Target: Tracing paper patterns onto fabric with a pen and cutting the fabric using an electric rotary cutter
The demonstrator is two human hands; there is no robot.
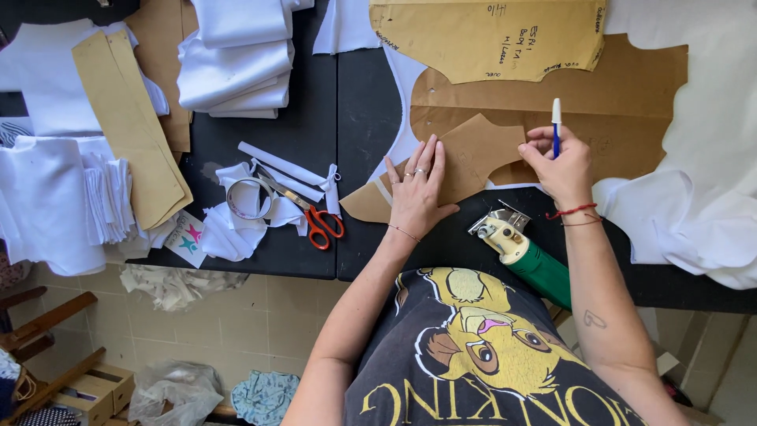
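Black tabletop (315, 260) fills most of the view, strewn with sewing work above a pale tiled floor.

A small brown paper pattern (473, 154) lies near the table's front edge, atop white fabric (406, 142) and overlapping a bigger brown sheet (631, 87). Its long axis runs from lower left up to the right. The left hand (415, 193) rests flat on its left half, palm down, fingers straight and slightly spread, pointing away from the body. It clamps nothing; it only presses down.

The right hand (561, 166) sits just off the piece's right end, fingers curled shut around a pen (556, 126) with a blue barrel and white cap that stands nearly upright, cap uppermost. The pattern therefore lies to the left of the pen hand, between the two hands, with the left hand touching it and the right just beside it.

Near the right wrist, at the table edge, lies a green-handled electric cutter (520, 252). Left of the hands are red-handled scissors (315, 221), a tape roll (248, 197) and white scraps. Farther off are folded white stacks (236, 55), long card strips (134, 126) and another brown pattern (489, 35) at the top; more white cloth (702, 181) drapes over the right side.
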